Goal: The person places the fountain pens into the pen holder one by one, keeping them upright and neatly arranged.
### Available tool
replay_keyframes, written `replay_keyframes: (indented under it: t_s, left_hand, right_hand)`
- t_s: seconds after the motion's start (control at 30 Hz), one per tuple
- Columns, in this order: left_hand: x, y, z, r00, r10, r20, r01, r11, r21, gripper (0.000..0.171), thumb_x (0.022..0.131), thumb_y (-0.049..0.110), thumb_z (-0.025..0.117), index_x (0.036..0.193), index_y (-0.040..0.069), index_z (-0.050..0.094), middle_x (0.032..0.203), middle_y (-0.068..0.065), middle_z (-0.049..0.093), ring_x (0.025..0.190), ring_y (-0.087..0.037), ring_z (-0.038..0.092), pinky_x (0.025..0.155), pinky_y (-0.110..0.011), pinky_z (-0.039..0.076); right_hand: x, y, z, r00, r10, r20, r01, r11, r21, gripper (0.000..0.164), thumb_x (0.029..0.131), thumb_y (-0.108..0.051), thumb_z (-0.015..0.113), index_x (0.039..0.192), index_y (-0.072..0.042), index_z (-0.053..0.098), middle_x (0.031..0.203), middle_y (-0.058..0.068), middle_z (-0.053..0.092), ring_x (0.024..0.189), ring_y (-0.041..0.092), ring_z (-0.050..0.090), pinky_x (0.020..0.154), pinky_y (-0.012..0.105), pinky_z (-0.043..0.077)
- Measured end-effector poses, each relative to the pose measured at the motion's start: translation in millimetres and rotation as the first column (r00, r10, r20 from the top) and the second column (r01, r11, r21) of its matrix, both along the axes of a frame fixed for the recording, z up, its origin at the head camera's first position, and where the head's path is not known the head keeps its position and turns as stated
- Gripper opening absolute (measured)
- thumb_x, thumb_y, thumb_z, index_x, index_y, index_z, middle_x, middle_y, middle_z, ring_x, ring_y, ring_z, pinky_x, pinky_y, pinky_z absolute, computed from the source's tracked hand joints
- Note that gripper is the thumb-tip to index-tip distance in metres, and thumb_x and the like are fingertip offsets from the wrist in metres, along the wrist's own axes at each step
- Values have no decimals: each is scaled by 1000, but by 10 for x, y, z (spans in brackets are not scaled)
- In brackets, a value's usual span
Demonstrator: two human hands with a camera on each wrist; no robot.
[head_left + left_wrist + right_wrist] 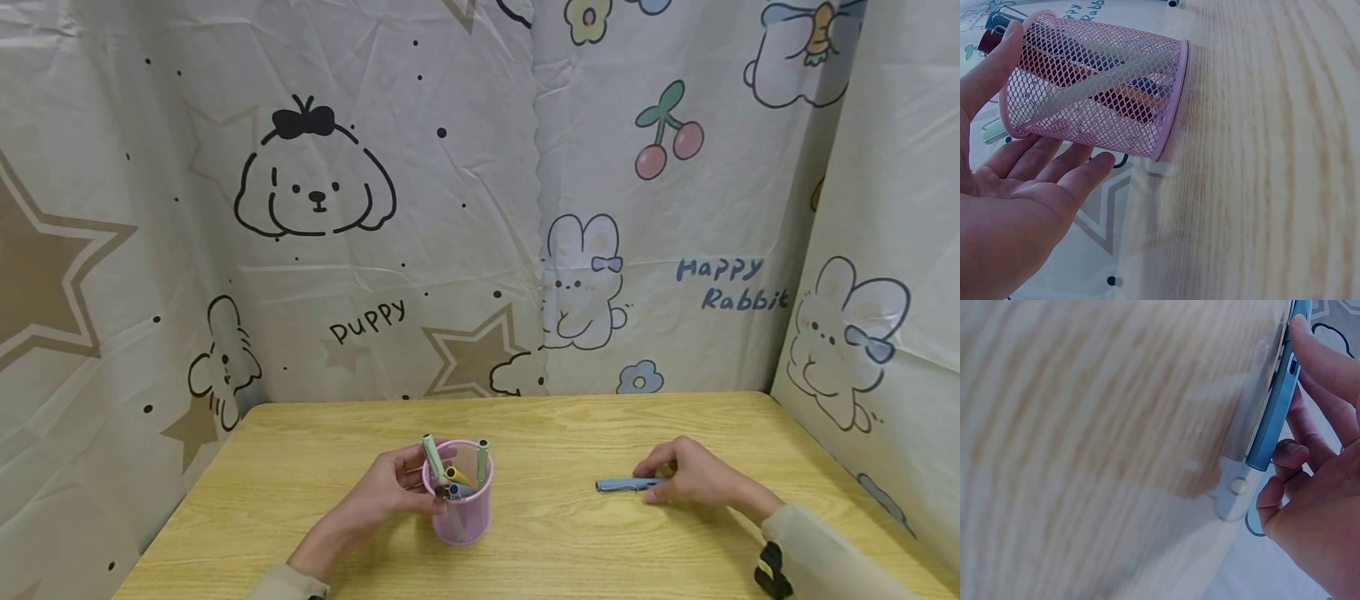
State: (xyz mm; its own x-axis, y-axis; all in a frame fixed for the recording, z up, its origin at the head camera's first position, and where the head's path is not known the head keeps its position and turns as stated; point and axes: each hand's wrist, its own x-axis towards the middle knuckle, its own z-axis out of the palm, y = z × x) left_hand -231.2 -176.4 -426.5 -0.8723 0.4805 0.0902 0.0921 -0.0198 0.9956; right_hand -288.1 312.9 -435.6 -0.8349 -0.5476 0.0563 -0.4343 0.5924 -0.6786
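Note:
A pink mesh pen holder (474, 518) stands upright on the table, with my left hand (386, 490) holding it from the left. In the left wrist view the thumb lies at the rim and the fingers along the opposite side. Inside the holder are several pens, among them a light green pen (432, 456), another green pen (482, 461) and a yellow one (457, 476). To the right, a blue pen (617, 485) lies level at the tabletop, its right end between the thumb and fingers of my right hand (693, 475). The right wrist view shows the blue pen (1275, 406) close up.
The wood-grain table (547, 550) spreads under both hands. A printed cloth (465, 250) with puppies and rabbits hangs behind its far edge and along both sides. Bare tabletop lies between the pen holder and the blue pen.

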Motion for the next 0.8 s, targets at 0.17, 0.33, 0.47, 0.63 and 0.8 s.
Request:
replay_keyframes:
  t_s: [0.17, 0.33, 0.47, 0.63, 0.8]
  left_hand:
    - [-1, -3, 4, 1000, -5, 2, 5, 1000, 7, 84, 83, -2, 86, 155, -7, 44, 155, -24, 50, 131, -29, 60, 106, -29, 51]
    - [0, -4, 5, 1000, -9, 5, 9, 1000, 9, 84, 83, -3, 86, 155, -8, 43, 155, -25, 50, 132, -30, 59, 106, -29, 50]
    - [1, -3, 6, 1000, -6, 6, 6, 1000, 6, 83, 82, -3, 86, 155, -7, 44, 155, -24, 50, 132, -30, 59, 106, -29, 50]
    - [2, -1, 12, 1000, -1, 13, 1, 1000, 6, 84, 82, -3, 85, 155, -6, 44, 155, -23, 50, 131, -30, 59, 106, -29, 51]
    - [6, 0, 17, 1000, 2, 13, -2, 1000, 2, 85, 82, -3, 85, 156, -6, 43, 156, -22, 50, 133, -31, 58, 108, -30, 49]
  right_hand:
    - [-7, -18, 1, 1000, 21, -11, -21, 1000, -4, 24, 84, -19, 91, 105, -9, 84, 101, -4, 75, 92, 12, 66, 81, 30, 55]
    - [-7, -39, 5, 999, 34, -11, -35, 999, -10, 22, 84, -19, 91, 103, -9, 84, 99, -4, 75, 90, 11, 65, 78, 29, 54]
    - [-21, -41, -5, 999, 35, -11, -35, 999, -9, 20, 84, -18, 90, 102, -10, 84, 98, -5, 75, 88, 11, 63, 76, 27, 52]
    - [-46, -32, -23, 999, 43, -18, -44, 999, -11, 18, 85, -17, 90, 101, -11, 85, 96, -6, 75, 86, 10, 62, 74, 26, 51]
    - [-55, -41, -22, 998, 51, -25, -51, 999, -13, 17, 84, -16, 90, 100, -11, 85, 95, -7, 75, 86, 10, 63, 74, 27, 51]
